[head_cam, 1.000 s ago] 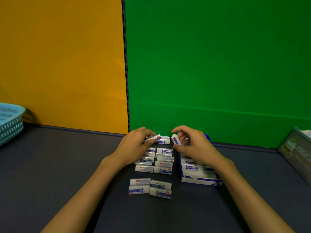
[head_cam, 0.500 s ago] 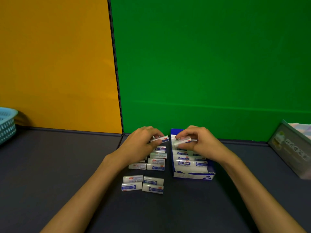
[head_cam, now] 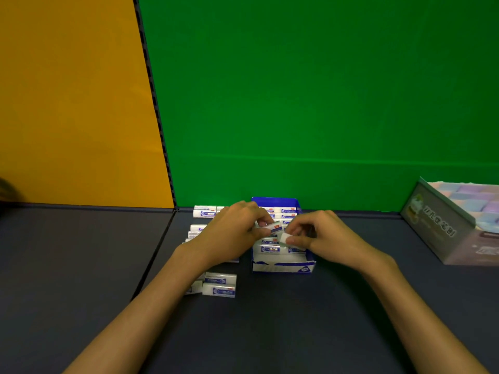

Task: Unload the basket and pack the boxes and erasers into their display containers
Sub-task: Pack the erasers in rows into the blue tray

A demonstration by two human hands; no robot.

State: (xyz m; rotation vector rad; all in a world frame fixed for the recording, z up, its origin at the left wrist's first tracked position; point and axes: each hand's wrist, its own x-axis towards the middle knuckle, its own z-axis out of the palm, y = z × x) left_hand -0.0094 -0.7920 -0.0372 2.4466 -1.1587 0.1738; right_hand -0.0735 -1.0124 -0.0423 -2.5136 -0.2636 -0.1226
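Nearest, just below and behind the left wrist, a small cluster of loose erasers [head_cam: 219,286] lies on the dark table [head_cam: 270,333], partly hidden by the forearm. Above that, the left hand [head_cam: 229,236] pinches one white eraser [head_cam: 273,227] between thumb and curled fingers, holding it over the open blue display box [head_cam: 283,266]. Just to its right, nearly touching, the right hand [head_cam: 321,233] pinches a second eraser [head_cam: 285,237] at thumb and fingertip, also above the box. Under both hands the box already carries rows of packed erasers [head_cam: 270,249], labels up. Left of the left hand, more loose erasers [head_cam: 197,231] sit in a column running away toward the wall. Well off to the right of the right hand stands a grey carton [head_cam: 442,228] with pastel blocks in its open top
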